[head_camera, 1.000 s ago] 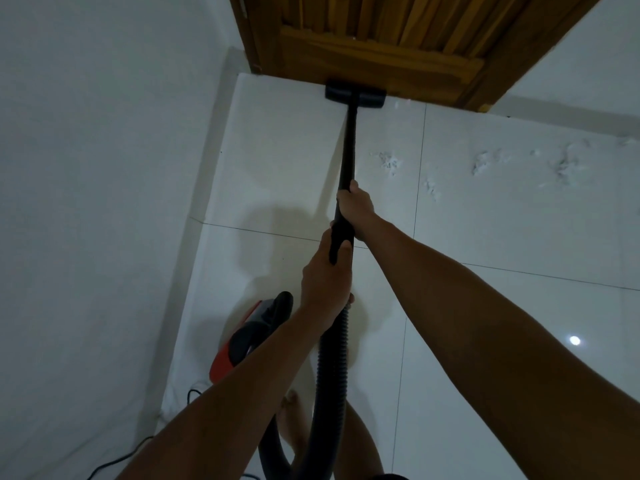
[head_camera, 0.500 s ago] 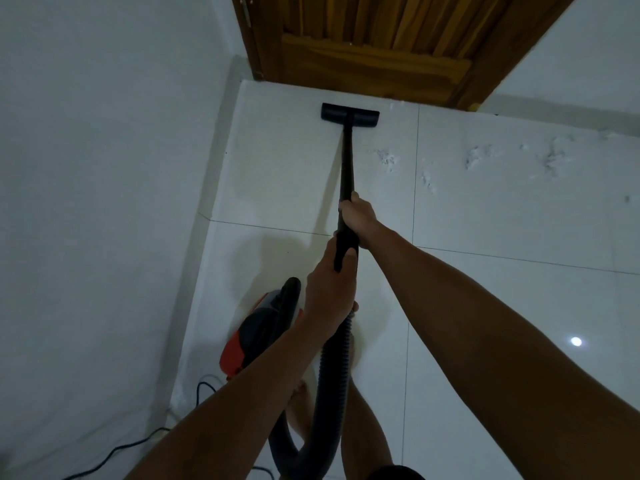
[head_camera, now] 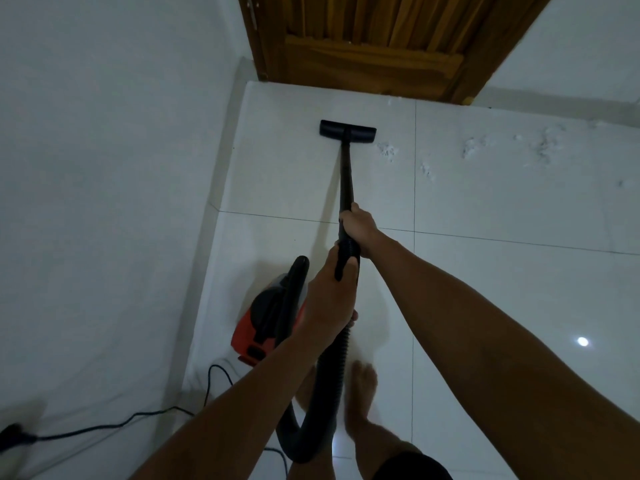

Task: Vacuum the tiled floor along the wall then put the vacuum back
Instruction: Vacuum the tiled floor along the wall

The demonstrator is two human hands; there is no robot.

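Ahead of both hands, left (head_camera: 330,292) and right (head_camera: 358,225) gripping its wand (head_camera: 346,174), lies the nozzle (head_camera: 347,131)

White walls (head_camera: 104,168), wooden door (head_camera: 374,39), glossy lamp glint (head_camera: 583,341).

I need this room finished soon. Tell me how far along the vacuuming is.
Done, apparently: the tile by the left wall around the floor nozzle shows no debris. In hand: the right hand and left hand grip the wand, nozzle on the floor short of the wooden door. Left: the dust clumps to the nozzle's right, then putting away the red canister and its cord.
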